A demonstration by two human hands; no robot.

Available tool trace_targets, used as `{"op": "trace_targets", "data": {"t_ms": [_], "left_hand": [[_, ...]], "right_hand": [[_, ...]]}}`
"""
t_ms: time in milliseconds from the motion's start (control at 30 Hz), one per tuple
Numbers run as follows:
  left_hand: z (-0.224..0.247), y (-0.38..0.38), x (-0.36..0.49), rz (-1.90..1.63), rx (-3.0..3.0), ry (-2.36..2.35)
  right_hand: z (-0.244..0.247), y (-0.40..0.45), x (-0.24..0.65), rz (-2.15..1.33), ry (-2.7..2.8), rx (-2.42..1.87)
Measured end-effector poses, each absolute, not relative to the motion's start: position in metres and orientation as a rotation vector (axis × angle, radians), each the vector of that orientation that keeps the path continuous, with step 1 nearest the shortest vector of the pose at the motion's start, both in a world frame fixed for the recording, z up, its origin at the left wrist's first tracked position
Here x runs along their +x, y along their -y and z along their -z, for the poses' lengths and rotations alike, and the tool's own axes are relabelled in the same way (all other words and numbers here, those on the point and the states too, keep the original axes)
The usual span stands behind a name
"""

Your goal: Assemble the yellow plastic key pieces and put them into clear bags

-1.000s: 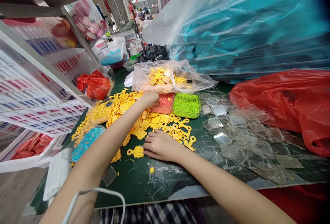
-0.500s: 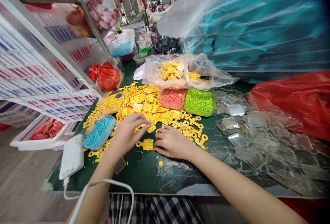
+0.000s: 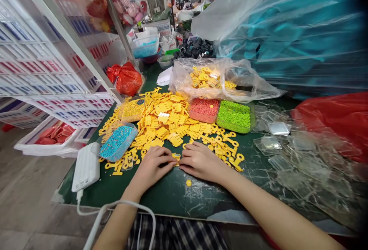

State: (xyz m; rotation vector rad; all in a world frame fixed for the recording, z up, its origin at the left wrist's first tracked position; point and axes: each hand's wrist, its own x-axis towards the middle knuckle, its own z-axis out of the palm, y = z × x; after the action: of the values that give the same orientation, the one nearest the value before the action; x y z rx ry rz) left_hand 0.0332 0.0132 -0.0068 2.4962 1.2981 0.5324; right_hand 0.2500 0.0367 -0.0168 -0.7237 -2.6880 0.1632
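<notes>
A small yellow plastic piece [image 3: 176, 157] is between my two hands on the green tabletop, partly hidden by the fingertips. From the left, my left hand [image 3: 153, 167] pinches its edge with thumb and forefinger. My right hand [image 3: 201, 162] has its fingers closed at the opposite edge. Just beyond the hands spreads a heap of yellow plastic pieces [image 3: 163, 117], many with a ring at one end. Open clear boxes hold blue beads [image 3: 117, 142], yellow beads [image 3: 133, 109], red beads [image 3: 204, 109] and green beads [image 3: 234, 115]. A yellow dot-like bit [image 3: 188, 183] lies nearer me.
A white power bank [image 3: 85, 167] with a cable stands at the left edge. Clear plastic squares [image 3: 287, 154] lie scattered on the right, near a red bag [image 3: 336, 123]. Behind the heap is a clear bag [image 3: 244, 77] of yellow pieces; crates [image 3: 43, 66] stand left.
My left hand has come down from the heap to the yellow piece, and both hands now close on it. The view has shifted slightly left.
</notes>
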Motion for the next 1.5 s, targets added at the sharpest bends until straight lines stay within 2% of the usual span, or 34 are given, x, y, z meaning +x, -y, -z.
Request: {"op": "trace_targets", "data": {"t_ms": [533, 1033, 1300, 1500], "left_hand": [[0.015, -0.016, 0.033, -0.513, 2.442, -1.285], [0.013, -0.015, 0.032, -0.595, 2.369, -1.225], [0.013, -0.014, 0.032, -0.664, 2.344, -1.228], [-0.006, -0.029, 0.035, -0.744, 2.307, -1.317]], "right_hand": [[0.023, -0.037, 0.250, -0.254, 2.575, -0.794], [0.021, -0.036, 0.243, -0.635, 2.394, -0.996], [0.024, -0.035, 0.241, -0.574, 2.386, -0.977], [0.022, -0.037, 0.244, -0.404, 2.394, -0.886]]}}
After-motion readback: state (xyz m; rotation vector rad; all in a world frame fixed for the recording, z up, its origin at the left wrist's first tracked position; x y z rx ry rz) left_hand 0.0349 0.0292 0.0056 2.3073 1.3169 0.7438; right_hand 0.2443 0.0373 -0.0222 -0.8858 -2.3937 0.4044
